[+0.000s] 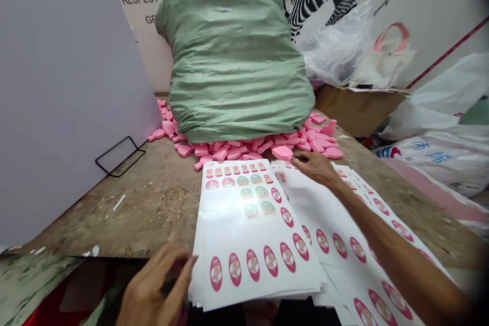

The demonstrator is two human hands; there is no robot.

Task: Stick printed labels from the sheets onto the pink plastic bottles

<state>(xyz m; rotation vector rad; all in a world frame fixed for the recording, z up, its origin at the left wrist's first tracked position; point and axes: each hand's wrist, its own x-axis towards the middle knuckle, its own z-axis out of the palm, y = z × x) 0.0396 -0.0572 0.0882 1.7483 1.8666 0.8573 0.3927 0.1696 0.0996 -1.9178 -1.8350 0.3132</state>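
Note:
A stack of white sticker sheets (pixel 252 244) with pink oval labels lies on the worn wooden table (pixel 153 204) before me. My left hand (pixel 156 285) rests at the near left corner of the stack, fingers curled against its edge. My right hand (pixel 315 165) reaches forward across more sheets (pixel 344 224) and pinches one pink plastic piece (pixel 282 153) at the edge of a pile of pink pieces (pixel 267 145). The pile spills from under a big green woven sack (pixel 233 51).
A grey board (pixel 64 86) stands upright at the left on a black wire stand (pixel 120 155). Behind right are a cardboard box (pixel 355 107), clear plastic bags (pixel 336 46) and white sacks (pixel 443 153). A wall with a zebra picture is at the back.

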